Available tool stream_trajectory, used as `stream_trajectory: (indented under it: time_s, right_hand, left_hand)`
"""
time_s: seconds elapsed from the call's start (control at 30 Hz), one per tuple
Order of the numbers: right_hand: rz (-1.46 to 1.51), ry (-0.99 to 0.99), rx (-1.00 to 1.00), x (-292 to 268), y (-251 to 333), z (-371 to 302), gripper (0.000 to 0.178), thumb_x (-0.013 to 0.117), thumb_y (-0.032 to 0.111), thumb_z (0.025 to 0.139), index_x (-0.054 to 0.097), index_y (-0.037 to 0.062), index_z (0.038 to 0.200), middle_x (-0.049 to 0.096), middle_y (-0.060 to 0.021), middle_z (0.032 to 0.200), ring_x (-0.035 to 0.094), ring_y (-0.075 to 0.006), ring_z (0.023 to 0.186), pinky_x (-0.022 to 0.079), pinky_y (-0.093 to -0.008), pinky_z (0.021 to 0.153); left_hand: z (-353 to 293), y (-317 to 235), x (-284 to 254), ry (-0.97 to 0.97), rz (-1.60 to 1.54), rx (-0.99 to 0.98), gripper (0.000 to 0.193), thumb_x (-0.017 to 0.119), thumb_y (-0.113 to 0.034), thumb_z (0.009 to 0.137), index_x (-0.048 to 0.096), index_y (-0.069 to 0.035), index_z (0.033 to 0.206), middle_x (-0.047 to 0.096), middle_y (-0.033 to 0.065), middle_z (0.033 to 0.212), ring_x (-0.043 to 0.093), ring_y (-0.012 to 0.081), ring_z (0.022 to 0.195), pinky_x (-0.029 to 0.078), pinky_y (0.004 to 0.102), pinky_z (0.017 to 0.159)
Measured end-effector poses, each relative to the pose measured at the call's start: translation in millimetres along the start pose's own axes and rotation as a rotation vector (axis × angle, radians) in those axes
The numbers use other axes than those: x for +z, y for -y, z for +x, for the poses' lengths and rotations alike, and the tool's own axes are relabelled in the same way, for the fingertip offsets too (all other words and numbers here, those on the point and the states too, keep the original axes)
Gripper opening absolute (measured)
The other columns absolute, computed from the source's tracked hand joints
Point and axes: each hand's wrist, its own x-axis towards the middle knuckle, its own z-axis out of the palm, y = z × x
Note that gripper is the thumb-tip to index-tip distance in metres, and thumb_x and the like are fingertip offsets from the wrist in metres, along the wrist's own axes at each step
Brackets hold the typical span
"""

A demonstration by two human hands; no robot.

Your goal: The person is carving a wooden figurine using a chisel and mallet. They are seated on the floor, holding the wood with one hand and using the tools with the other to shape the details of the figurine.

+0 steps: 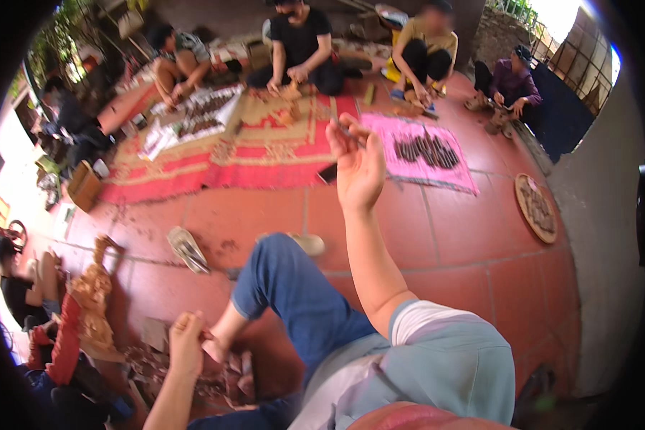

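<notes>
My right hand (360, 172) is raised well above the floor, palm showing, with its fingers loosely bent and apart. A thin dark streak shows between those fingers; I cannot make out whether it is a thing or a gap. Low on the left, my left hand (185, 344) is closed, thumb side up, beside my bare foot (217, 349). Whatever its fingers hold is hidden or too small to name. Below it lie brown broken pieces (211, 376) and a flat greyish block (155, 334). My bent knee in blue jeans (279, 269) rises between both hands.
A carved wooden piece (95, 308) stands at left, near a person in red sleeves (66, 333). Sandals (187, 249) lie on the tiles. Ahead are a red patterned mat (265, 175), a pink cloth (460, 179) with dark sticks and a round basket (536, 208). Several people sit working around.
</notes>
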Motion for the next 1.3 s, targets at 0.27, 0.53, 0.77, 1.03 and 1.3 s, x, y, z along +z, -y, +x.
stream_trajectory:
  time_s: [0.27, 0.53, 0.77, 1.03, 1.3]
  right_hand:
    - [-0.211, 0.694, 0.255, 108, -57, -79, 0.027, 0.051, 0.02, 0.101, 0.066, -0.0019, 0.096, 0.064, -0.017, 0.113, 0.063, -0.0216, 0.101, 0.049, -0.0338, 0.09]
    - [-0.334, 0.694, 0.93, 33, -75, -241, 0.035, 0.059, 0.029, 0.098, 0.069, 0.0007, 0.082, 0.067, -0.011, 0.097, 0.063, -0.0168, 0.094, 0.049, -0.0296, 0.084]
    - [-0.336, 0.67, 1.27, -6, -90, -311, 0.039, 0.057, 0.034, 0.1, 0.07, 0.002, 0.081, 0.068, -0.0053, 0.09, 0.061, -0.0126, 0.091, 0.05, -0.0284, 0.084]
    - [-0.11, 0.653, 1.331, -25, -98, -331, 0.034, 0.061, 0.031, 0.097, 0.071, 0.001, 0.084, 0.069, -0.0012, 0.086, 0.063, -0.0098, 0.082, 0.052, -0.0259, 0.074]
    - [-0.32, 1.013, 1.107, -32, -95, -333, 0.015, 0.073, 0.013, 0.079, 0.069, 0.0048, 0.091, 0.069, -0.0037, 0.093, 0.063, -0.0141, 0.091, 0.049, -0.0305, 0.083]
  left_hand:
    - [-4, 0, -12, 0.19, 0.356, -0.022, 0.013, 0.066, -0.013, 0.092, 0.065, -0.004, 0.083, 0.066, 0.0038, 0.077, 0.059, 0.0104, 0.066, 0.049, 0.0248, 0.063]
    - [-43, 43, -25, 0.585, 0.906, -0.051, 0.025, 0.066, -0.016, 0.091, 0.069, -0.004, 0.113, 0.071, 0.0039, 0.09, 0.062, 0.0076, 0.076, 0.051, 0.0235, 0.07]
    - [-57, 66, -44, 0.486, 0.689, -0.245, 0.028, 0.065, -0.015, 0.092, 0.067, -0.004, 0.117, 0.072, 0.0065, 0.095, 0.065, 0.0079, 0.085, 0.051, 0.0234, 0.077]
    - [-52, 71, -51, 0.448, 0.533, -0.341, 0.025, 0.062, -0.009, 0.094, 0.065, 0.001, 0.117, 0.068, 0.0017, 0.092, 0.06, 0.0051, 0.08, 0.048, 0.0198, 0.071]
    - [-36, 66, -49, 0.498, 0.688, -0.3, 0.028, 0.062, -0.011, 0.094, 0.064, 0.0, 0.12, 0.071, 0.0059, 0.103, 0.063, 0.0073, 0.088, 0.05, 0.0224, 0.08]
